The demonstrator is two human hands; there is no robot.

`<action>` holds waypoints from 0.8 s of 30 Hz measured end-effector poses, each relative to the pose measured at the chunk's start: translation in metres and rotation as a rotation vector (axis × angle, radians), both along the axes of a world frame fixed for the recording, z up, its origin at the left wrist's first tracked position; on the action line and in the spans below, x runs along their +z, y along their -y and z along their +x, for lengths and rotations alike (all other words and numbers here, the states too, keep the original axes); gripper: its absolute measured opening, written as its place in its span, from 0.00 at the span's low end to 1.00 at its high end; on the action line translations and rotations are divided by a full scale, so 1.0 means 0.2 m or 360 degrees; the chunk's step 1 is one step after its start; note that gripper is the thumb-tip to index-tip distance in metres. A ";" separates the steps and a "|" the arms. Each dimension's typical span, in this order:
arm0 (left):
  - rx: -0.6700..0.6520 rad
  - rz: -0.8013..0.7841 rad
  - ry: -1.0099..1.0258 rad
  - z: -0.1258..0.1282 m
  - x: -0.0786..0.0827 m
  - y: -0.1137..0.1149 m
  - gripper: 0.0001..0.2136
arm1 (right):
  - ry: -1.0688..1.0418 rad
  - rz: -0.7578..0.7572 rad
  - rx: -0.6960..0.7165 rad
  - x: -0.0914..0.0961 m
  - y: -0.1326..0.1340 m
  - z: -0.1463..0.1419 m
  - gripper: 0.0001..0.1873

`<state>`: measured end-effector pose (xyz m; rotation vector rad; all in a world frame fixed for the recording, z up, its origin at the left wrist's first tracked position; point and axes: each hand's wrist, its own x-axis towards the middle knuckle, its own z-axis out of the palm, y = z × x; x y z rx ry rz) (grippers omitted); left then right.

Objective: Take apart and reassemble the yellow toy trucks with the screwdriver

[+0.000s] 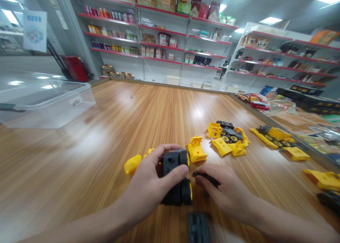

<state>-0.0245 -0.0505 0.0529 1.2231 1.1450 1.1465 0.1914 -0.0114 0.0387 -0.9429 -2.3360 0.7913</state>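
My left hand (151,183) is closed around a black toy vehicle chassis (172,195), tilted so that its black wheels with yellow hubs face right. My thumb presses across its near side. Just to the right, my right hand (223,186) pinches a thin black piece (205,178), its tip close to the wheels; its exact kind is unclear. A yellow cab-like part (197,150) lies beyond the gap between my hands. Partly behind my left hand sits a rounded yellow part (133,164). Nearer me, a dark grey block-shaped part (198,227) rests on the table.
On the wooden table (148,112), a pile of yellow and black toy parts (230,138) lies at the right, with another group (278,137) farther right. More yellow parts (324,179) are at the right edge. A clear plastic bin (61,106) stands left. Stocked shelves (162,34) line the back.
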 end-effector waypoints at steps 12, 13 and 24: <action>-0.0271 -0.0400 0.1288 -0.03 0.03 -0.03 0.20 | 0.0578 0.0581 0.0232 -0.10 -0.09 0.02 0.23; -0.0281 -0.0409 0.1303 -0.03 0.03 -0.03 0.20 | 0.0590 0.0583 0.0236 -0.10 -0.09 0.02 0.23; -0.0506 -0.0382 0.1175 -0.02 0.01 -0.04 0.15 | 0.0729 0.0473 0.0179 0.00 -0.06 0.03 0.20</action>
